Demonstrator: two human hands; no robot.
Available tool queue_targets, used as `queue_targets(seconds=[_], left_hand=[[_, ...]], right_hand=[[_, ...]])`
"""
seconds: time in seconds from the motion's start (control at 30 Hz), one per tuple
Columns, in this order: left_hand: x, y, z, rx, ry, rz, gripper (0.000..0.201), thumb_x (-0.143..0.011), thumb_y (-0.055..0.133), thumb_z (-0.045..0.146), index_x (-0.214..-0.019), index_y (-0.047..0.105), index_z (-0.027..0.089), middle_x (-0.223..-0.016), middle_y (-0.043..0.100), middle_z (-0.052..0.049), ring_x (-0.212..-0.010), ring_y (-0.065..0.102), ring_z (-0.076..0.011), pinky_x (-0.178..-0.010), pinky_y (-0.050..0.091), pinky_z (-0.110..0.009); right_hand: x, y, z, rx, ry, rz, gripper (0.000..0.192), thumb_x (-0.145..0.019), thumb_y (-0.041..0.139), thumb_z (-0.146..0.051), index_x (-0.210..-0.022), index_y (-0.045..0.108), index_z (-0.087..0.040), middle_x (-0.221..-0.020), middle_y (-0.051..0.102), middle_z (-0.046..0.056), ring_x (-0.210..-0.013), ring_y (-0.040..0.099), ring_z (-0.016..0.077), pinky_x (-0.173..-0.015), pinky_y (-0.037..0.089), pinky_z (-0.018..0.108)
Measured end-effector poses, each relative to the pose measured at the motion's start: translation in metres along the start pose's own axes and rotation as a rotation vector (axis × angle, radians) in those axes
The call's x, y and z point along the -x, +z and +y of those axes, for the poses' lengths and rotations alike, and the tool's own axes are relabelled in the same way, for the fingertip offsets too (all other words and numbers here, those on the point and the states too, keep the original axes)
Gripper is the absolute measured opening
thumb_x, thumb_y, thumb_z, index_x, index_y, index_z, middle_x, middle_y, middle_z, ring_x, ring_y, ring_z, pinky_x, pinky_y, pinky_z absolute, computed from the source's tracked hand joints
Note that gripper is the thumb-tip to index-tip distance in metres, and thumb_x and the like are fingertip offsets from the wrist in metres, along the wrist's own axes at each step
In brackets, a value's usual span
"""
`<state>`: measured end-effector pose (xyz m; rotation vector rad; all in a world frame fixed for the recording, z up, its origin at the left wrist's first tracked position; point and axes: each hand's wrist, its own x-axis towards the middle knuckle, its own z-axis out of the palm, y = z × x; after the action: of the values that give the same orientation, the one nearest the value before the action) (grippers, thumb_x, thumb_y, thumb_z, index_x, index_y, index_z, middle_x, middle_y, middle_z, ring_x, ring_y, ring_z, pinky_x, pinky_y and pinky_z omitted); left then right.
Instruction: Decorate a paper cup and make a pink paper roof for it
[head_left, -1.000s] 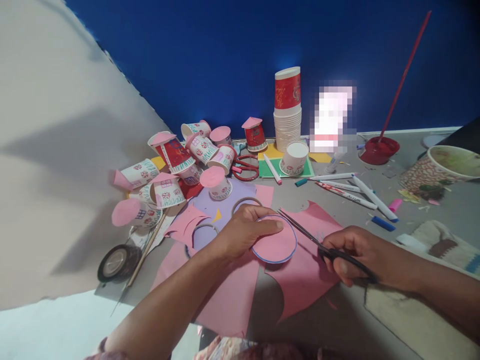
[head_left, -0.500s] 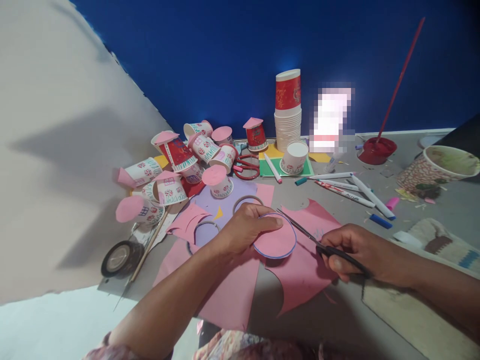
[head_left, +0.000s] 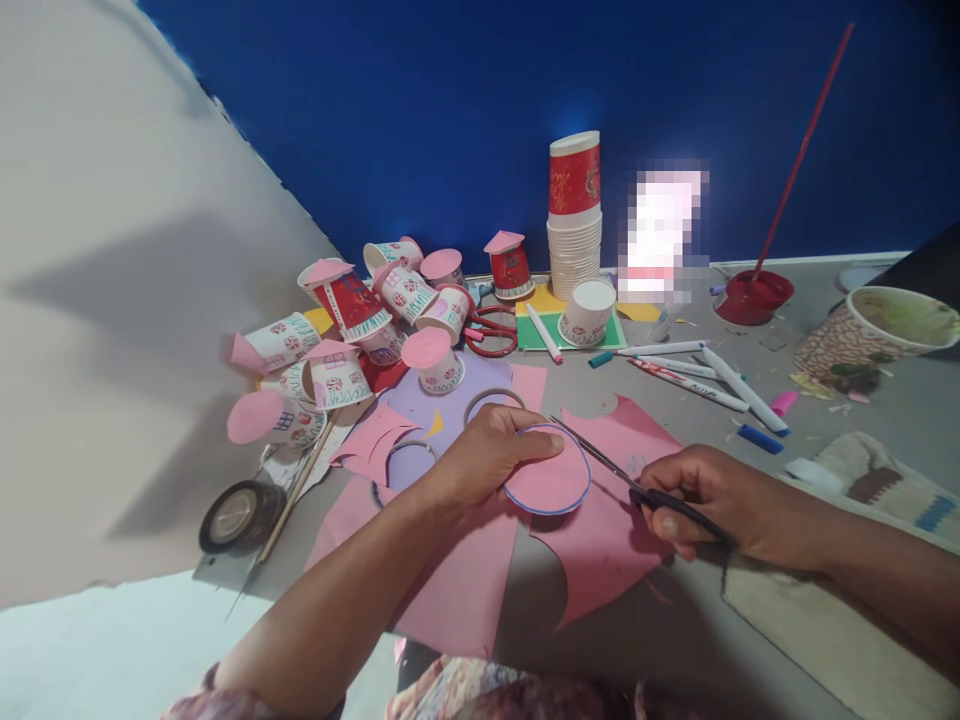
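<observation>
My left hand (head_left: 480,455) pinches a pink paper circle (head_left: 551,482) outlined in blue, holding it just above the pink paper sheets (head_left: 600,545) on the grey floor. My right hand (head_left: 705,500) grips black-handled scissors (head_left: 637,485). Their blades point up and left and meet the circle's right edge. Cut pink scraps lie under and around both hands.
Decorated paper cups with pink roofs (head_left: 352,330) pile at the left. A stack of cups (head_left: 575,215) stands against the blue wall (head_left: 465,120), red scissors (head_left: 491,333) and markers (head_left: 697,375) nearby. A tape roll (head_left: 234,515), a red bowl with a stick (head_left: 754,297) and a patterned bowl (head_left: 874,335) sit around.
Both hands and the circle have drifted slightly left and up in view; the scissors stay at the circle's right edge. Nothing was let go.
</observation>
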<state>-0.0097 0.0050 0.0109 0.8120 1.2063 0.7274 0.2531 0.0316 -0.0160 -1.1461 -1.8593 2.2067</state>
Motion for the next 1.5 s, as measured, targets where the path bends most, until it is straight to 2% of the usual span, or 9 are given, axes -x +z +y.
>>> queue_targets(seconds=[0.27,0.43,0.63,1.0,1.27,1.5], left_hand=[[0.002,0.002,0.001,0.04,-0.024,-0.005,0.031,-0.06,0.085,0.038,-0.066,0.071,0.011,-0.051,0.056,0.001,-0.043,0.046,-0.0079,-0.043,0.029,-0.021],[0.005,-0.001,0.002,-0.039,-0.074,-0.062,0.028,-0.062,0.083,0.037,-0.069,0.073,0.011,-0.053,0.057,0.001,-0.041,0.046,-0.0083,-0.042,0.033,-0.022],[0.005,-0.005,0.002,-0.134,-0.072,-0.111,0.028,-0.067,0.081,0.036,-0.061,0.065,0.015,-0.049,0.051,0.003,-0.039,0.042,-0.0072,-0.039,0.029,-0.021],[0.005,-0.004,0.004,-0.182,-0.097,-0.118,0.028,-0.066,0.079,0.037,-0.06,0.06,0.017,-0.047,0.048,0.005,-0.038,0.041,-0.0071,-0.038,0.027,-0.021],[0.005,-0.005,0.005,-0.183,-0.093,-0.123,0.03,-0.066,0.079,0.036,-0.058,0.057,0.017,-0.045,0.048,0.005,-0.037,0.042,-0.0068,-0.038,0.026,-0.02],[0.005,-0.006,0.006,-0.184,-0.112,-0.138,0.031,-0.067,0.079,0.036,-0.056,0.056,0.018,-0.043,0.049,0.004,-0.035,0.043,-0.0072,-0.036,0.025,-0.019]], right_hand=[[0.001,-0.003,0.0,0.015,-0.005,-0.032,0.07,-0.069,0.076,-0.085,-0.067,0.06,-0.017,-0.058,0.061,0.001,-0.056,0.042,0.0105,-0.056,0.026,0.027],[0.001,-0.005,0.002,0.011,0.018,-0.088,0.07,-0.068,0.077,-0.084,-0.07,0.06,-0.017,-0.059,0.062,0.001,-0.056,0.044,0.0103,-0.054,0.027,0.026],[0.001,-0.001,-0.003,0.0,0.112,-0.061,0.07,-0.057,0.084,-0.082,-0.066,0.061,-0.017,-0.054,0.058,-0.001,-0.052,0.044,0.0097,-0.052,0.028,0.025],[0.001,0.0,-0.007,0.022,0.119,-0.045,0.068,-0.058,0.084,-0.081,-0.064,0.06,-0.018,-0.054,0.059,0.0,-0.053,0.046,0.0105,-0.052,0.03,0.025],[0.0,0.0,-0.011,0.06,0.103,-0.051,0.065,-0.063,0.082,-0.079,-0.065,0.062,-0.017,-0.055,0.059,-0.001,-0.052,0.042,0.0092,-0.051,0.027,0.025],[0.002,0.001,-0.01,0.083,0.123,-0.038,0.068,-0.059,0.082,-0.082,-0.065,0.062,-0.017,-0.055,0.06,0.0,-0.052,0.045,0.0098,-0.051,0.029,0.025]])
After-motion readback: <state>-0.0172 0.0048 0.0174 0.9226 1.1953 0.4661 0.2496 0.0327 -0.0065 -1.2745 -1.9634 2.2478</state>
